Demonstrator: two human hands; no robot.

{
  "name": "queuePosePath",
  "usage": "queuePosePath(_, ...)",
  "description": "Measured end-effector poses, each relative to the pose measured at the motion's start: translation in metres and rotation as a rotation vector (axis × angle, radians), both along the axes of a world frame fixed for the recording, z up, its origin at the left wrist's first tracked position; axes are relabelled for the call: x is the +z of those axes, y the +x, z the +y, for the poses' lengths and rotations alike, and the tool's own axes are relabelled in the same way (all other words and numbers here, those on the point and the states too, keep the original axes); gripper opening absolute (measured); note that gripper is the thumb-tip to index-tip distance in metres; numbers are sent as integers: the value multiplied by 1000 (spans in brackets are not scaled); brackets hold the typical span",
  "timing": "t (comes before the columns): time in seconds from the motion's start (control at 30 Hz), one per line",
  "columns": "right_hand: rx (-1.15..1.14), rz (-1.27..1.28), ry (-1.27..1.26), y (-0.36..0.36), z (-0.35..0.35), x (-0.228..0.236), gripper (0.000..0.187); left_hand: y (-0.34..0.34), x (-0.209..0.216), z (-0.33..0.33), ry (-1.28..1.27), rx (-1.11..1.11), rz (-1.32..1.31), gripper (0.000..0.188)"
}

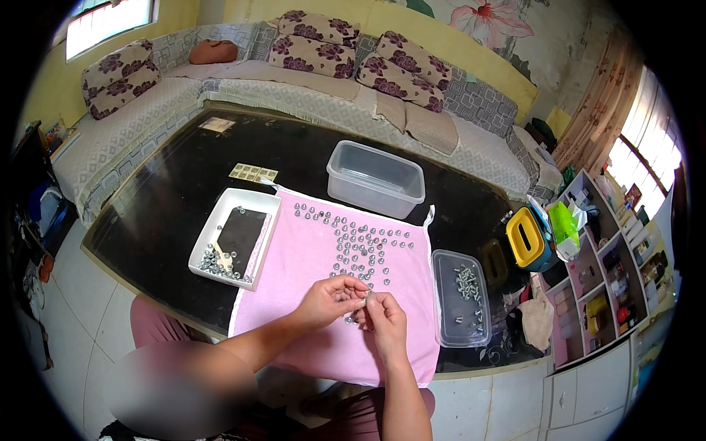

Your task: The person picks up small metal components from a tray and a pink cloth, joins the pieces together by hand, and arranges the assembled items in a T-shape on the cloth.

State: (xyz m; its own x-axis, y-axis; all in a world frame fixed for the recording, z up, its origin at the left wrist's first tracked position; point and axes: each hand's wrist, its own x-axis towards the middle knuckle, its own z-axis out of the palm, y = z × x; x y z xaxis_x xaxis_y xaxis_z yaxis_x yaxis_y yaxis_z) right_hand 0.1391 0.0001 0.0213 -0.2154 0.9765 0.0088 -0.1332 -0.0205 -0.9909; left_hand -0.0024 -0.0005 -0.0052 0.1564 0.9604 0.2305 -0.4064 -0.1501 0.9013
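My left hand and my right hand meet over the lower middle of a pink cloth. Both pinch at a small silvery metal fastener between thumbs and fingers; most of it is hidden by the fingertips. Beyond the hands, many small metal fasteners stand on the cloth in rough rows, and one or two more lie just beneath my fingers. To the left is a white box with loose nuts gathered at its near end. On the right, a clear shallow lid holds loose bolts.
An empty clear plastic tub stands past the cloth's far edge on the dark table. A sheet of small squares lies left of it. At the right are a yellow-topped tissue box and a shelf unit. A sofa lines the back.
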Motion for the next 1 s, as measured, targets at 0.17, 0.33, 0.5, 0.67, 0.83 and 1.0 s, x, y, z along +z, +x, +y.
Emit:
queuePosePath(0.17, 38, -8, 8, 3, 1, -2, 28, 0, 1, 0, 3, -35, -51, 24)
queuePosePath(0.33, 85, 0, 0, 8, 4, -3, 29, 1, 1, -1, 25, -18, -24, 24)
queuePosePath(0.5, 145, 17, -16, 8, 2, -1, 30, -1, 3, -1, 9, -16, 0, 24)
queuePosePath(0.67, 112, 20, -1, 5, 2, -4, 31, -1, 1, -1, -2, -6, 2, 23)
queuePosePath(0.83, 110, 65, -58, 5, 3, -5, 31, 0, -1, 1, 14, -1, 23, 24)
queuePosePath(1.0, 151, 74, -81, 8, 4, -6, 28, -1, 0, 1, 43, 8, 82, 24)
